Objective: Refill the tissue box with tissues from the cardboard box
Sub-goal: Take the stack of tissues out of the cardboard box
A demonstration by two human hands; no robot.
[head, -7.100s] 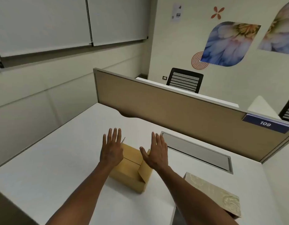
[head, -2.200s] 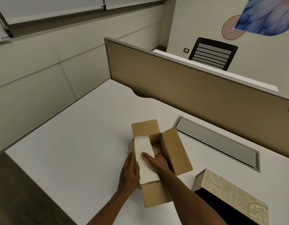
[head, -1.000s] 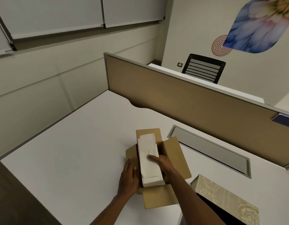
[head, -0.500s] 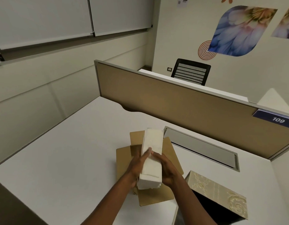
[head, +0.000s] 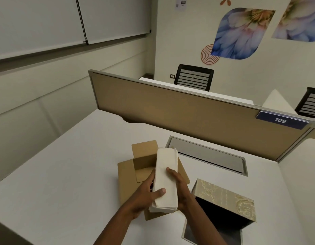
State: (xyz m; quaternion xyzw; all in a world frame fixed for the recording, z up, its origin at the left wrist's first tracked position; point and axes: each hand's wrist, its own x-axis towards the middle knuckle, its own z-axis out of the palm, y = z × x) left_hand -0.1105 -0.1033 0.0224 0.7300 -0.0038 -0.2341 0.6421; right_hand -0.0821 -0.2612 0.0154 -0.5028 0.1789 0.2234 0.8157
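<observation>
A white stack of folded tissues (head: 166,175) is held above the open brown cardboard box (head: 144,160), whose flaps are spread on the white desk. My left hand (head: 147,195) grips the stack's near left side with the thumb on top. My right hand (head: 179,187) holds its right side. The tissue box (head: 225,197), beige with an embossed floral pattern, lies to the right with its dark open inside facing me. Its lid (head: 188,232) lies on the desk in front of it.
A tan partition (head: 170,110) with a blue "109" tag (head: 281,120) closes the desk's far side. A grey cable hatch (head: 206,154) is set in the desk behind the boxes. Black chairs (head: 193,77) stand beyond the partition.
Both hands have lifted the tissue stack out of the cardboard box and carried it slightly right. The left thumb now lies on top of the stack.
</observation>
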